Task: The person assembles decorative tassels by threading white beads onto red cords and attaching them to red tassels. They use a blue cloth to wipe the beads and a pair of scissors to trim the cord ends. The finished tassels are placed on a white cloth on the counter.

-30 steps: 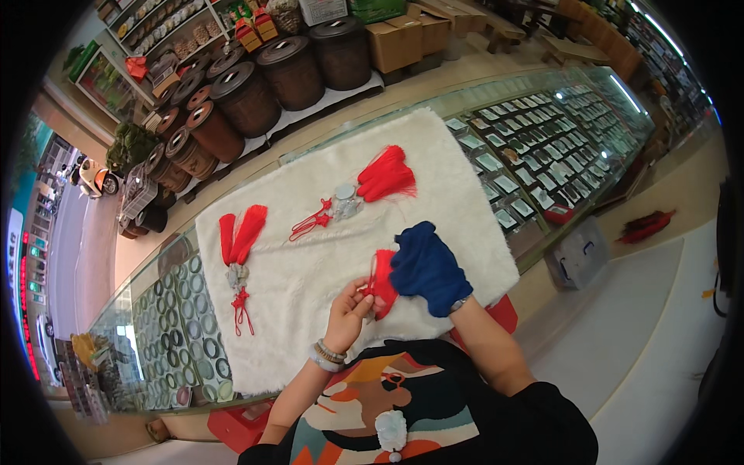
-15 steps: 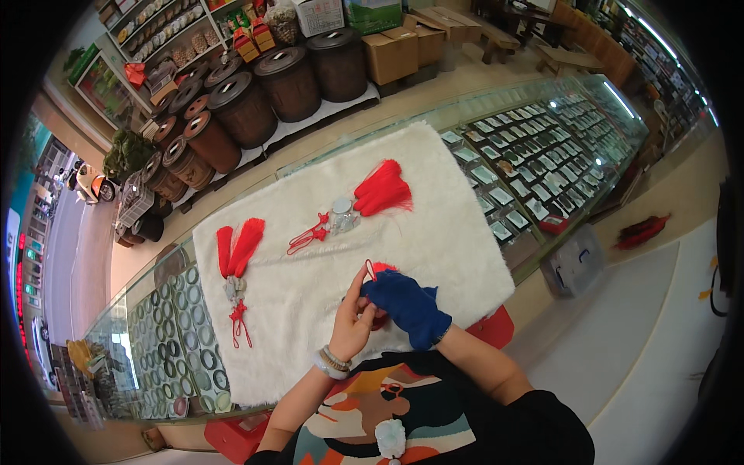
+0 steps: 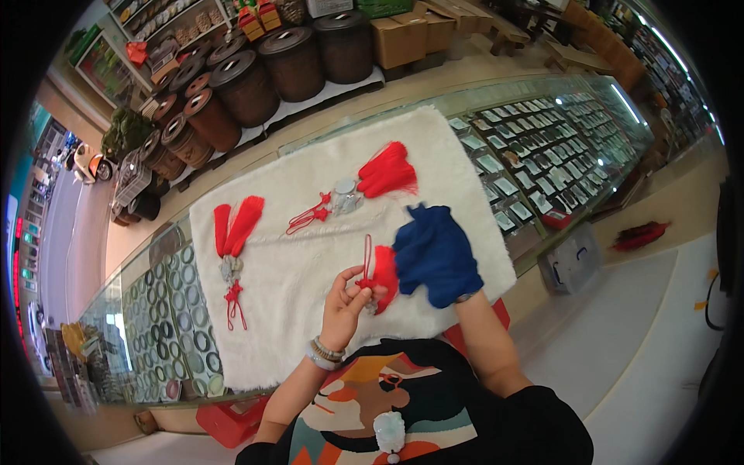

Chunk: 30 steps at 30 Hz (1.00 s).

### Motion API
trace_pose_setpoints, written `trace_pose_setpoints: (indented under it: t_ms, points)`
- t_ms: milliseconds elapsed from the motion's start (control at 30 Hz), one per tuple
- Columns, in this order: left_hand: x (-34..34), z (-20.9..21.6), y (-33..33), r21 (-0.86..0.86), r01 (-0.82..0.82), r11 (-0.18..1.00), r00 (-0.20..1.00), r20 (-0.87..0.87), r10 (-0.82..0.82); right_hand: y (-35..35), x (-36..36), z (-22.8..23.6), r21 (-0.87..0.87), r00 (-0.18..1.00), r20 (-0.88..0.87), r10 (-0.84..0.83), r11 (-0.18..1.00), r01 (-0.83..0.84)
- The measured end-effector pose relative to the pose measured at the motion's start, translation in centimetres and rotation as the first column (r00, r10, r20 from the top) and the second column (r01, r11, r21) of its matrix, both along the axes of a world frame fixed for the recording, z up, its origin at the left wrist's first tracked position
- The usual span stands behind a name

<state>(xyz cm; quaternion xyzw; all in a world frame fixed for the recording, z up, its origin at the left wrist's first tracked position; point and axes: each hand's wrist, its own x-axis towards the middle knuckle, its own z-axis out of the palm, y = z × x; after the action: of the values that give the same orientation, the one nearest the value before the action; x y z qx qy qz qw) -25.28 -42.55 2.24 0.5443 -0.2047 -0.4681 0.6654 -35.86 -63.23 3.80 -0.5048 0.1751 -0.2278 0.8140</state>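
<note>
Pinching a red tassel ornament (image 3: pixel 380 273) just below frame centre, left hand (image 3: pixel 345 302) fingers clamped on its cord to steady it, right hand (image 3: pixel 435 256) in blue glove fingers closed against the tassel, above the white fleece mat (image 3: pixel 310 256) on the glass desk (image 3: pixel 542 147).

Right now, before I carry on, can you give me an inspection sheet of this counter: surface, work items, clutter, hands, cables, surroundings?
Surface: white fluffy mat laid over a glass display counter.
Work items: red tassel ornament held up over the mat; dark blue cloth beside it.
Clutter: two more red tassel ornaments lying on the mat, one at left, one near the far edge.
Hands: left hand pinches the tassel ornament; right hand is hidden in the blue cloth, grip unclear.
Cables: dark cable on the floor at right.
Surroundings: brown lidded barrels, cardboard boxes, grey plastic bin.
</note>
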Motion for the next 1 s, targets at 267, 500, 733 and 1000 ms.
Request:
trace_pose_setpoints:
  t_ms: [267,500,733,1000]
  points:
    - [0.2,-0.2,-0.7,0.04,-0.119,0.992,0.946,-0.299,0.126,4.0,-2.3,3.1,-0.806,0.895,-0.364,-0.258,0.569,-0.164]
    - [-0.8,-0.8,-1.0,0.045,-0.262,0.964,0.923,-0.281,0.264,7.2,0.0,-0.6,-0.798,0.904,-0.381,-0.195,0.563,-0.215]
    - [-0.8,-0.8,-1.3,0.055,-0.293,0.954,0.954,-0.047,0.296,7.1,0.0,0.2,-0.926,0.917,-0.292,-0.274,0.322,-0.199]
    - [-1.3,-1.4,-1.9,-0.075,-0.4,0.914,0.916,0.006,0.401,7.8,0.3,-1.6,-0.779,0.867,-0.408,-0.287,0.604,-0.167]
